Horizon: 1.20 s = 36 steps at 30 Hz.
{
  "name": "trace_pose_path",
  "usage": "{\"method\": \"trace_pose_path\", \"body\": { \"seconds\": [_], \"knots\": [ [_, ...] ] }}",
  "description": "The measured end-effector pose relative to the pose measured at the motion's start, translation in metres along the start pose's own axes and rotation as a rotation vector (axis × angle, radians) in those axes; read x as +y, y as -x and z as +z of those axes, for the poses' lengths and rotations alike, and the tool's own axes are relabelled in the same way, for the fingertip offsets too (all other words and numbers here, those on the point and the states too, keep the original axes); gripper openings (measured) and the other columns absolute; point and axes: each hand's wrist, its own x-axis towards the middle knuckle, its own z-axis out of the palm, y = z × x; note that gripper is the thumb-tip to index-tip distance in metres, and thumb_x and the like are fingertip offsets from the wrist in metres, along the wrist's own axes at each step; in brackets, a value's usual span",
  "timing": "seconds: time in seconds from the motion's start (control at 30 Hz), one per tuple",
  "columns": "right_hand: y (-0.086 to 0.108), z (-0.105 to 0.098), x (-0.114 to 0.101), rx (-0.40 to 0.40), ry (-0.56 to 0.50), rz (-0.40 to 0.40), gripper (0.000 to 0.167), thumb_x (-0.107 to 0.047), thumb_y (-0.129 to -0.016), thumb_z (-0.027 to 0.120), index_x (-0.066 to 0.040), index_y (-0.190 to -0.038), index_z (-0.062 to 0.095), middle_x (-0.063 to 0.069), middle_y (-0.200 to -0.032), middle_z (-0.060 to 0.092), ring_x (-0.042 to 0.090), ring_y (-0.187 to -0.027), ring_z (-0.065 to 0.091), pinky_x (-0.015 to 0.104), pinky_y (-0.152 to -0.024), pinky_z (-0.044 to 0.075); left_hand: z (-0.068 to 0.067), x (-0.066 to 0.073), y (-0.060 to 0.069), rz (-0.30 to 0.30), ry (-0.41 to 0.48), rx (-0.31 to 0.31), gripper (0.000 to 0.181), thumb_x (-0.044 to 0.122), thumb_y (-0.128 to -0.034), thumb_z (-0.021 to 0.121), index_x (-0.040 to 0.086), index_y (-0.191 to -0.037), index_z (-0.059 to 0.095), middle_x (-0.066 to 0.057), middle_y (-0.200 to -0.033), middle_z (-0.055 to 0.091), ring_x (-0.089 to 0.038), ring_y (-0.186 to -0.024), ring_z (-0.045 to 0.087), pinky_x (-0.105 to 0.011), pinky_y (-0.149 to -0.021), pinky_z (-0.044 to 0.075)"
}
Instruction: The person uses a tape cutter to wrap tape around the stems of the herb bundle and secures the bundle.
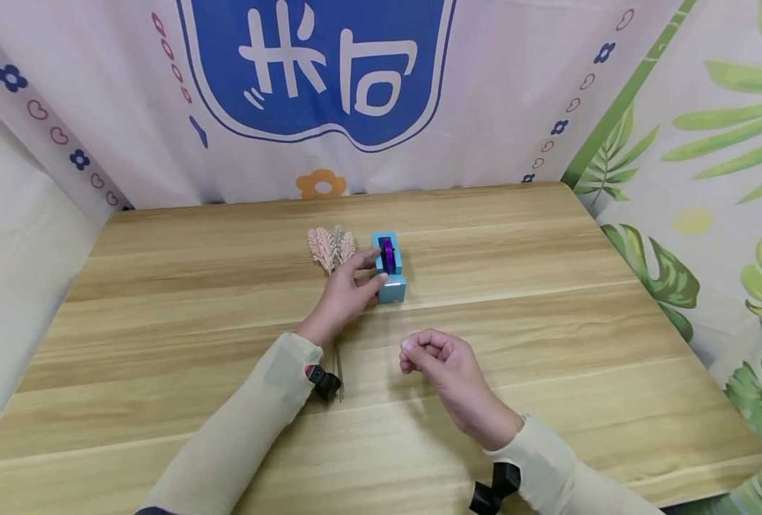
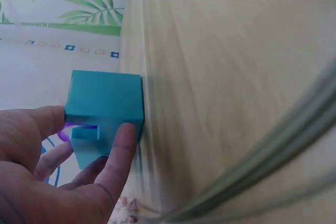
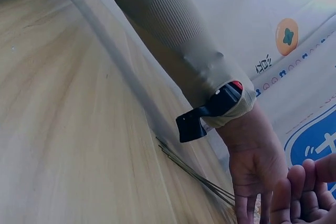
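Observation:
In the head view, a light-blue tape dispenser (image 1: 391, 290) with a purple reel (image 1: 388, 255) sits toward the back of the table. My left hand (image 1: 345, 293) grips its left side, thumb and fingers spread around it; the left wrist view shows the fingers on the teal body (image 2: 105, 98). Nearer the front, my right hand (image 1: 445, 372) has its fingers curled and thumb pressed to the index finger, apparently pinching a faint strip of clear tape that is hard to see. Artificial flower sprigs (image 1: 323, 247), pink and pale green, lie beside the dispenser, partly under my left hand.
Thin stems (image 1: 338, 365) of the sprigs run toward the front beneath my left wrist. The wooden table (image 1: 548, 286) reaches back to a printed cloth (image 1: 484, 129). A black wrist camera (image 1: 325, 383) sits on the left sleeve and another (image 1: 496, 490) on the right.

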Motion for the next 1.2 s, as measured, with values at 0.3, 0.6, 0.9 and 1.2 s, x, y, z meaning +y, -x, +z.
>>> {"method": "trace_pose_path", "body": {
  "seconds": [0.3, 0.6, 0.9, 1.2],
  "knots": [
    [0.001, 0.000, -0.001, 0.000, 0.000, -0.007, 0.006, -0.004, -0.101, 0.063, 0.001, -0.098, 0.067, -0.005, -0.083, 0.073, 0.008, -0.079, 0.068, 0.024, -0.084, 0.060, -0.035, 0.008, 0.020, 0.090, -0.405, 0.222, 0.025, 0.017, -0.1021, 0.064, -0.002, -0.117, 0.065, -0.017, -0.103, 0.069, -0.024, -0.083, 0.063, -0.032, -0.070, 0.053],
    [0.000, 0.000, -0.004, -0.004, -0.014, -0.011, 0.008, -0.004, -0.101, 0.063, -0.006, -0.094, 0.067, -0.006, -0.081, 0.072, 0.007, -0.078, 0.068, 0.023, -0.083, 0.059, -0.044, 0.003, 0.027, -0.170, -0.561, 0.106, 0.036, 0.021, -0.0981, 0.068, 0.011, -0.068, 0.052, 0.003, -0.059, 0.044, -0.012, -0.051, 0.041, -0.025, -0.048, 0.034],
    [0.000, -0.001, -0.003, -0.016, -0.021, 0.001, 0.009, -0.004, -0.101, 0.063, -0.008, -0.093, 0.067, -0.006, -0.083, 0.073, 0.007, -0.079, 0.068, 0.023, -0.085, 0.059, -0.034, -0.002, 0.025, -0.231, -0.623, 0.040, 0.043, 0.011, -0.0951, 0.065, 0.015, -0.059, 0.041, 0.006, -0.053, 0.033, -0.012, -0.048, 0.038, -0.024, -0.047, 0.036],
    [-0.001, -0.001, -0.003, -0.033, -0.012, 0.007, 0.007, -0.005, -0.101, 0.064, -0.007, -0.095, 0.067, -0.005, -0.084, 0.073, 0.007, -0.080, 0.068, 0.023, -0.086, 0.059, -0.036, -0.005, 0.023, -0.294, -0.562, 0.043, 0.042, 0.012, -0.1005, 0.056, 0.015, -0.061, 0.040, 0.004, -0.053, 0.032, -0.013, -0.047, 0.040, -0.025, -0.046, 0.038]
  ]
}}
